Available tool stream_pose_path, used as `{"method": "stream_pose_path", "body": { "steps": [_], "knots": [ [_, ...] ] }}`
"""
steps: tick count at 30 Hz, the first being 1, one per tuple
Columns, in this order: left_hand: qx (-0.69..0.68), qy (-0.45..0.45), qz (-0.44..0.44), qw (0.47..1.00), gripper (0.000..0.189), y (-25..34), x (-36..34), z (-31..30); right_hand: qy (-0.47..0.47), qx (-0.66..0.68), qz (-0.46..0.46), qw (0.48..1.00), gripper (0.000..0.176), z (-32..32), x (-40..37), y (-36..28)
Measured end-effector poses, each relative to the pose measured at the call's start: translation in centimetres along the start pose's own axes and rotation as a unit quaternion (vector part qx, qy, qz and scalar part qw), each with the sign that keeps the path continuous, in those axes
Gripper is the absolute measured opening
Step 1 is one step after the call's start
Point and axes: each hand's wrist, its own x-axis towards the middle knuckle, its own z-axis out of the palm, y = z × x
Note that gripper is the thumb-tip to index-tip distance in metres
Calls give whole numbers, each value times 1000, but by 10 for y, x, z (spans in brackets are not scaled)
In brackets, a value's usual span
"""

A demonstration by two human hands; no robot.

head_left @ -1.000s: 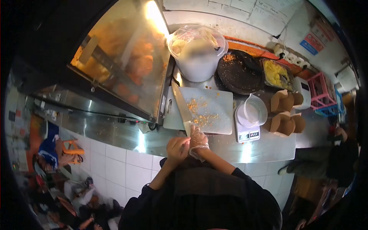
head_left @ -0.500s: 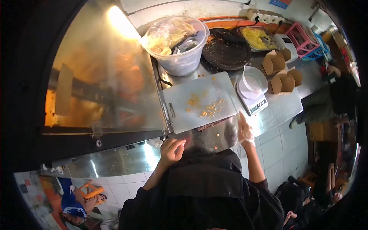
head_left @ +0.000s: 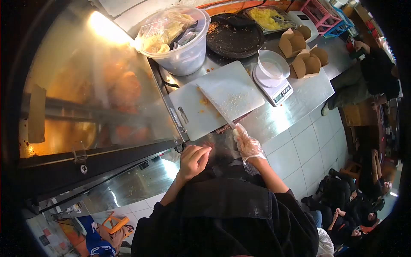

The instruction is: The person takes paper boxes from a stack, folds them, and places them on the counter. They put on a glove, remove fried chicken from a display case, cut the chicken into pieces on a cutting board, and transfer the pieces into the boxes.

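Note:
My right hand (head_left: 248, 145), in a clear plastic glove, grips a long knife (head_left: 217, 108) at the counter's front edge. Its blade slants up and left across the white cutting board (head_left: 186, 96), which carries crumbs (head_left: 233, 101) and orange-brown smears. Bare and loosely closed, my left hand (head_left: 195, 162) hovers in front of the board's lower left corner, with nothing visible in its fingers. Just beyond the board's right side, a kitchen scale (head_left: 274, 90) bears a clear plastic bowl (head_left: 274, 65).
Left stands a lit glass display case (head_left: 98, 98). Behind the board are a plastic tub (head_left: 182, 60) of bags and a dark round pan (head_left: 235, 40). Further right are a tray of yellow food (head_left: 267, 19) and open brown cartons (head_left: 306, 64). People (head_left: 376, 73) are at the right.
My right hand, previously open beside the counter, has moved left and now holds the knife over the board. The left hand stays curled near its place. The view has shifted slightly.

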Motion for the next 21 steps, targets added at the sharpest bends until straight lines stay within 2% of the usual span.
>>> {"method": "stream_pose_path", "body": {
  "steps": [2, 5, 6, 9, 11, 12, 15, 17, 21],
  "knots": [
    [-9, 5, 0, 1000, 14, -1, 0, 3, -37, 6, 32, 999, 49, -11, -4, -12],
    [-8, -1, -3, 1000, 13, -3, -3, 4, 26, 100, -5, 995, 46, -17, -11, 0],
    [-11, -3, -5, 1000, 13, -3, -5, 4, 34, 23, 42, 998, 43, -24, -9, 8],
    [-15, -13, -11, 1000, 13, -6, -10, 3, 95, 44, 96, 990, 44, -58, -11, 21],
    [-13, -18, -9, 1000, 13, -10, -13, 3, 116, 4, 105, 988, 44, -62, -7, 39],
    [-15, -21, -12, 1000, 13, -11, -13, 2, 100, -2, 144, 985, 44, -58, -8, 40],
    [-15, -20, -17, 1000, 13, -13, -12, 0, 109, 5, 97, 989, 45, -34, -24, 29],
    [-12, -9, -16, 1000, 12, -17, -12, 1, 50, 60, 159, 984, 47, -23, -34, 8],
    [-8, 1, -13, 1000, 11, -21, -10, 3, -19, 74, 168, 983, 49, -1, -40, -22]
  ]
}}
